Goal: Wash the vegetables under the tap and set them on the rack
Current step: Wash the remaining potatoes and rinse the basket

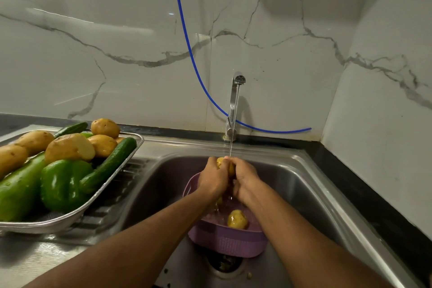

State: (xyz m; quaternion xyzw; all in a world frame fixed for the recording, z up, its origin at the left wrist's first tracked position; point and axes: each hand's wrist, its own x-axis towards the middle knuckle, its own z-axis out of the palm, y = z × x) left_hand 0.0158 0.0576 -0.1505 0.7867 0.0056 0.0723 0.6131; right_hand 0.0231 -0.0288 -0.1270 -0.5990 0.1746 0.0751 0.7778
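A thin stream runs from the steel tap onto a yellow potato over the sink. My left hand and my right hand both grip that potato from either side, fingers curled round it. Below them a purple basket stands in the sink with another potato inside. On the drainboard to the left, a steel mesh rack holds several potatoes, a green pepper and cucumbers.
The steel sink has its drain with scraps just in front of the basket. A blue hose hangs down the marble wall behind the tap. A black counter edge runs along the right.
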